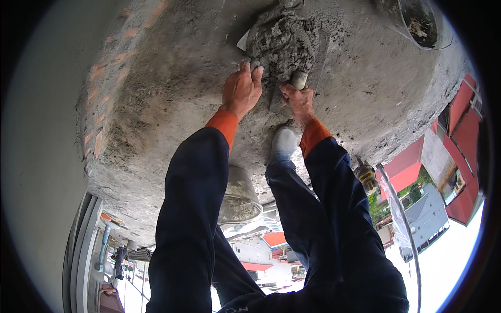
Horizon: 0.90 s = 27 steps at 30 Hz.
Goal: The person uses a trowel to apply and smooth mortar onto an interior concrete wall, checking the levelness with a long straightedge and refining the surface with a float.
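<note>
A heap of wet grey mortar point(284, 44) lies on the rough concrete floor in front of me. At its near left edge is my left hand point(242, 89), fingers curled closed around a small grey piece that I cannot make out. Just beyond those fingers, a pale flat corner point(243, 40) sticks out beside the mortar. My right hand point(299, 100) grips a trowel by its thick, pale handle point(299, 79) at the near right side of the heap. The trowel's blade is mostly hidden against the grey floor and mortar.
One bucket point(240, 195) stands near my legs, and another bucket point(420, 23) is at the far right. My boot point(284, 142) is close to my right hand. Exposed brick point(99, 99) edges the left wall. At right, a pole point(402, 208) rises beside the floor's edge, with buildings below.
</note>
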Each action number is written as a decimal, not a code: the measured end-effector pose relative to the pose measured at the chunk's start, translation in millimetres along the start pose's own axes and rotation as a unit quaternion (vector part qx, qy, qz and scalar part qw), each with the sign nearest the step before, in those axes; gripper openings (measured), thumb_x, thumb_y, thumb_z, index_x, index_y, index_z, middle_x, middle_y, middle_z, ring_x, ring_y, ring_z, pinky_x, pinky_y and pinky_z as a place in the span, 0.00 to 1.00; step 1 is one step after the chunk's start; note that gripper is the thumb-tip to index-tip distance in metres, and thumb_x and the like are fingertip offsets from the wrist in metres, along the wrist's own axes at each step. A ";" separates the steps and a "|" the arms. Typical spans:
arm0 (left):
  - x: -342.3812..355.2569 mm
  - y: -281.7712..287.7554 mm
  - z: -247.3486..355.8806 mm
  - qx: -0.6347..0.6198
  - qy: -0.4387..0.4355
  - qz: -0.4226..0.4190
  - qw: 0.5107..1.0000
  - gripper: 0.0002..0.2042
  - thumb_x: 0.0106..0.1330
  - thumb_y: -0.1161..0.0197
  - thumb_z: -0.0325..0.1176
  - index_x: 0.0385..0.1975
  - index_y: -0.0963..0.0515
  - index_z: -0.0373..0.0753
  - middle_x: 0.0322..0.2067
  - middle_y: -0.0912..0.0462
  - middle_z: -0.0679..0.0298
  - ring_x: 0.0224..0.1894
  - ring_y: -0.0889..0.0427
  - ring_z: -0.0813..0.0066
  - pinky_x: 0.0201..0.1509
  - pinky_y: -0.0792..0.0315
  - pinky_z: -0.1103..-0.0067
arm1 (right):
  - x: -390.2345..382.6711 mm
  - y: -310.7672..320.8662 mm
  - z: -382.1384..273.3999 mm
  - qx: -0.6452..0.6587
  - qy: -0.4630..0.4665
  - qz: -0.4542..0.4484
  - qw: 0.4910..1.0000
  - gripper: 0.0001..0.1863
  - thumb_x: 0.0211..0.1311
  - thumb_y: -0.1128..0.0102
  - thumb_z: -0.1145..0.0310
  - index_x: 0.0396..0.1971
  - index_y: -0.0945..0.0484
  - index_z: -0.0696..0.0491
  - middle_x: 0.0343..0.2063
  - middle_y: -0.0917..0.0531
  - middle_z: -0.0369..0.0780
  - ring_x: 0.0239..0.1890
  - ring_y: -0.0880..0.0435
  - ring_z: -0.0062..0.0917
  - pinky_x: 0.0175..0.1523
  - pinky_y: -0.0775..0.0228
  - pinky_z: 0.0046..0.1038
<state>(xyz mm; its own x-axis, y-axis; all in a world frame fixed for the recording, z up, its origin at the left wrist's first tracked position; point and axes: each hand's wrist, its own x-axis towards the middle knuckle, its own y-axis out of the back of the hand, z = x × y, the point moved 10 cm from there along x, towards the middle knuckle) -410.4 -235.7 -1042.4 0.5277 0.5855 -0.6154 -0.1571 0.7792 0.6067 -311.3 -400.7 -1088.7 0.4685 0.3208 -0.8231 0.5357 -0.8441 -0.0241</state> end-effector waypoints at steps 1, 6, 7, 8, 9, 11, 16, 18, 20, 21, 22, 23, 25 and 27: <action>0.8 -3.5 -1.9 -0.008 0.004 -0.008 1.000 0.24 0.72 0.57 0.50 0.48 0.33 0.29 0.32 0.20 0.38 0.38 0.20 0.41 0.42 0.25 0.58 | -0.3 0.0 1.1 0.000 0.000 -0.001 1.000 0.08 0.50 0.37 0.76 0.22 0.29 0.53 0.17 0.28 0.32 0.16 0.32 0.17 0.20 0.39 0.24; -22.0 -6.1 3.5 -0.056 -0.015 0.025 0.998 0.27 0.71 0.55 0.52 0.46 0.30 0.27 0.27 0.20 0.40 0.34 0.19 0.40 0.35 0.26 0.58 | -15.2 -11.3 7.5 -0.008 -0.025 -0.028 0.999 0.08 0.49 0.37 0.77 0.20 0.28 0.54 0.16 0.28 0.33 0.15 0.31 0.19 0.19 0.39 0.25; -32.3 -5.0 10.3 -0.059 -0.021 0.034 0.997 0.27 0.71 0.55 0.51 0.46 0.30 0.27 0.27 0.20 0.40 0.34 0.19 0.40 0.36 0.26 0.58 | -23.5 -14.2 8.3 0.019 -0.026 -0.027 0.999 0.08 0.49 0.37 0.77 0.18 0.29 0.55 0.15 0.28 0.34 0.14 0.32 0.20 0.19 0.40 0.26; -41.1 -3.6 17.6 -0.063 -0.027 0.042 0.997 0.27 0.71 0.55 0.51 0.46 0.30 0.27 0.28 0.19 0.41 0.34 0.19 0.41 0.36 0.26 0.58 | -29.5 -11.7 4.1 0.027 -0.023 -0.022 0.999 0.08 0.49 0.37 0.77 0.17 0.29 0.55 0.15 0.28 0.34 0.14 0.32 0.20 0.19 0.40 0.26; -52.6 -1.6 24.6 -0.071 -0.023 0.036 0.997 0.27 0.71 0.54 0.51 0.48 0.30 0.27 0.30 0.19 0.40 0.36 0.19 0.42 0.38 0.26 0.59 | -41.2 -8.8 0.7 0.037 -0.025 -0.015 0.999 0.09 0.49 0.37 0.77 0.17 0.29 0.55 0.15 0.28 0.34 0.14 0.32 0.20 0.19 0.40 0.26; -74.6 9.5 35.0 -0.097 -0.022 0.041 0.994 0.27 0.71 0.53 0.51 0.50 0.30 0.27 0.32 0.19 0.40 0.36 0.19 0.42 0.39 0.26 0.60 | -63.0 -3.4 -10.1 0.031 -0.018 -0.009 0.999 0.09 0.48 0.37 0.76 0.17 0.29 0.55 0.15 0.28 0.34 0.15 0.32 0.19 0.19 0.41 0.25; -135.9 37.7 62.3 -0.139 -0.040 0.108 0.984 0.23 0.70 0.52 0.49 0.47 0.29 0.31 0.31 0.19 0.42 0.36 0.19 0.44 0.39 0.25 0.60 | -127.4 5.2 -43.8 0.000 0.015 -0.016 1.000 0.07 0.48 0.36 0.74 0.19 0.27 0.55 0.15 0.28 0.33 0.15 0.32 0.18 0.20 0.41 0.25; -164.2 50.4 72.4 -0.153 -0.042 0.141 0.977 0.20 0.69 0.49 0.46 0.44 0.28 0.31 0.28 0.19 0.44 0.33 0.19 0.46 0.35 0.25 0.61 | -156.9 6.4 -55.4 -0.026 -0.003 -0.023 0.999 0.07 0.48 0.36 0.74 0.20 0.27 0.54 0.16 0.27 0.33 0.15 0.32 0.18 0.20 0.41 0.24; -195.9 73.2 77.0 -0.181 -0.029 0.162 0.970 0.18 0.69 0.46 0.44 0.43 0.28 0.32 0.26 0.20 0.46 0.31 0.19 0.47 0.33 0.25 0.61 | -189.0 -1.8 -73.3 -0.057 0.024 -0.041 0.997 0.08 0.48 0.36 0.71 0.19 0.27 0.53 0.16 0.27 0.32 0.15 0.32 0.18 0.20 0.41 0.24; -213.7 85.5 82.7 -0.210 -0.033 0.166 0.963 0.19 0.69 0.47 0.44 0.45 0.28 0.31 0.28 0.20 0.45 0.32 0.19 0.46 0.33 0.26 0.61 | -206.2 -5.1 -84.9 -0.100 0.049 -0.061 0.992 0.08 0.49 0.36 0.69 0.18 0.27 0.53 0.16 0.27 0.31 0.15 0.32 0.17 0.21 0.41 0.24; -230.6 98.1 88.0 -0.234 -0.034 0.174 0.956 0.21 0.69 0.47 0.45 0.47 0.28 0.30 0.29 0.20 0.45 0.32 0.19 0.45 0.34 0.26 0.62 | -223.5 3.1 -92.7 -0.105 0.051 -0.046 0.992 0.08 0.48 0.36 0.69 0.19 0.26 0.52 0.16 0.27 0.31 0.15 0.31 0.17 0.21 0.41 0.23; -244.1 103.7 93.8 -0.241 -0.051 0.174 0.953 0.20 0.69 0.45 0.43 0.47 0.28 0.30 0.29 0.20 0.45 0.32 0.20 0.45 0.33 0.26 0.62 | -239.9 1.5 -97.8 -0.108 0.052 -0.040 0.992 0.07 0.48 0.35 0.68 0.19 0.26 0.51 0.16 0.27 0.31 0.15 0.31 0.17 0.21 0.42 0.23; -277.7 132.9 94.1 -0.271 -0.041 0.184 0.944 0.17 0.67 0.44 0.41 0.46 0.30 0.33 0.32 0.21 0.46 0.34 0.21 0.44 0.33 0.27 0.61 | -281.8 -18.3 -119.2 -0.125 0.072 -0.024 0.989 0.08 0.47 0.35 0.70 0.18 0.27 0.50 0.16 0.28 0.30 0.15 0.34 0.16 0.20 0.44 0.22; -317.8 155.9 90.0 -0.304 -0.053 0.205 0.929 0.19 0.67 0.44 0.41 0.49 0.31 0.32 0.30 0.22 0.47 0.33 0.21 0.43 0.32 0.28 0.59 | -309.7 -20.1 -114.6 -0.152 0.082 -0.041 0.984 0.09 0.48 0.35 0.70 0.17 0.28 0.51 0.15 0.29 0.30 0.15 0.34 0.16 0.20 0.46 0.23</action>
<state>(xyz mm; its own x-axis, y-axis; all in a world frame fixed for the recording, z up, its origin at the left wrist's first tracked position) -527.5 -320.3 -707.0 0.3946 0.8605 -0.3223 -0.7880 0.4973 0.3630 -386.7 -433.9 -768.3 0.5086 0.4694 -0.7218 0.7505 -0.6526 0.1045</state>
